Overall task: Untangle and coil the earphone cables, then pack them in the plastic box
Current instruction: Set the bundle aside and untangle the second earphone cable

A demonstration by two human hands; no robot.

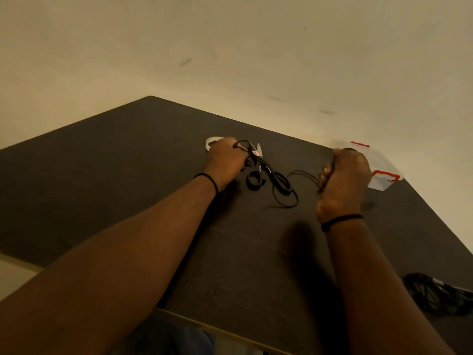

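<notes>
A tangle of black earphone cable (280, 187) lies on the dark table (128, 175) between my hands. My left hand (225, 160) grips one end of the cable near the table's middle, with a loop sticking up past its fingers. My right hand (345, 175) grips the other strands, which stretch from the tangle toward it. A clear plastic box (384, 172) with red clips sits just behind my right hand at the table's far right edge, partly hidden by it.
A white tape roll (212, 142) lies behind my left hand. A small black ring (253, 181) and a small white and pink item (257, 151) sit by the tangle. A dark bundle (435, 294) rests at the right edge.
</notes>
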